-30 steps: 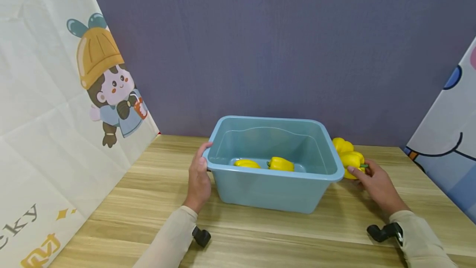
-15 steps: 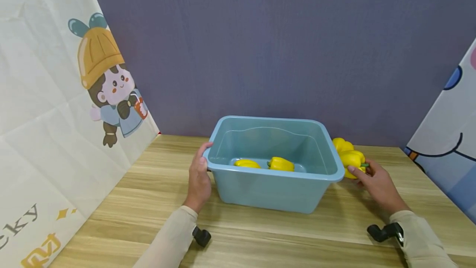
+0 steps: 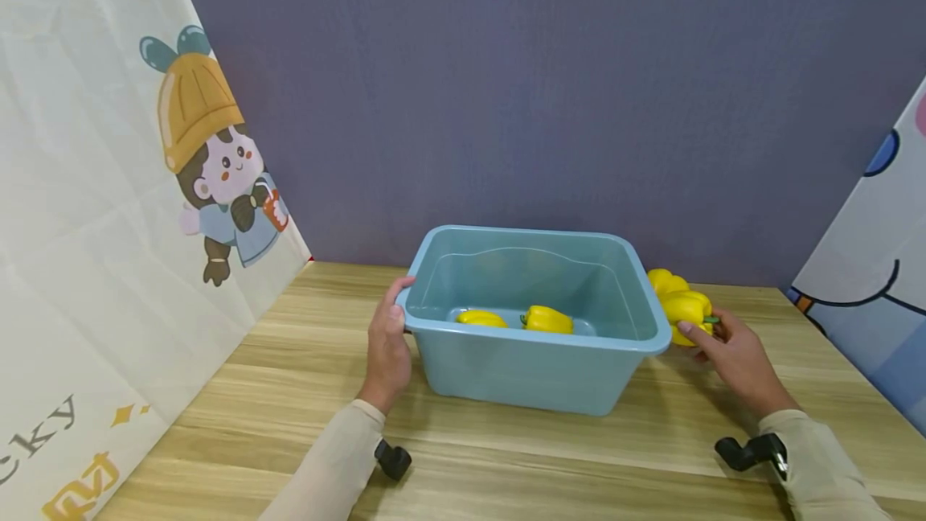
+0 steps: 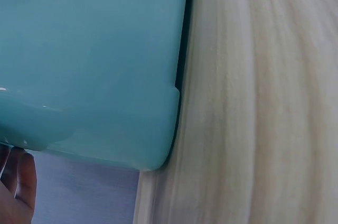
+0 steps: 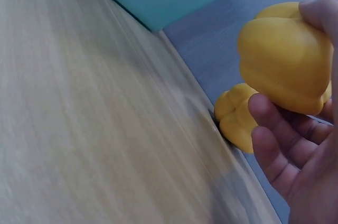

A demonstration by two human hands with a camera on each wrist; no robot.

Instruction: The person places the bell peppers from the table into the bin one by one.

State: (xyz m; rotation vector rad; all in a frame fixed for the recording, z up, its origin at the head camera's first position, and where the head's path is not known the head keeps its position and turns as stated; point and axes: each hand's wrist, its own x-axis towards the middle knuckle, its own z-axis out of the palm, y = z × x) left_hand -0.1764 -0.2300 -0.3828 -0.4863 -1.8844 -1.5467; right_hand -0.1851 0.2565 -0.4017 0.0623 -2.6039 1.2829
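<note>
A light blue plastic tub (image 3: 524, 372) stands on the table, with two yellow bell peppers inside, one on the left (image 3: 481, 317) and one near the middle (image 3: 547, 319). My left hand (image 3: 388, 344) grips the tub's left rim; only its fingers (image 4: 26, 179) show in the left wrist view. Right of the tub, my right hand (image 3: 734, 356) holds a yellow bell pepper (image 5: 285, 57) near its green stem, thumb on one side and fingers on the other. Another yellow pepper (image 5: 236, 117) sits on the table behind it, partly hidden by the fingers in the right wrist view.
The wood-grain table (image 3: 506, 457) ends at a dark grey-purple panel (image 3: 535, 87) behind the tub. White printed sheets border it, one with a cartoon figure at the left (image 3: 224, 167) and one at the right (image 3: 878, 280).
</note>
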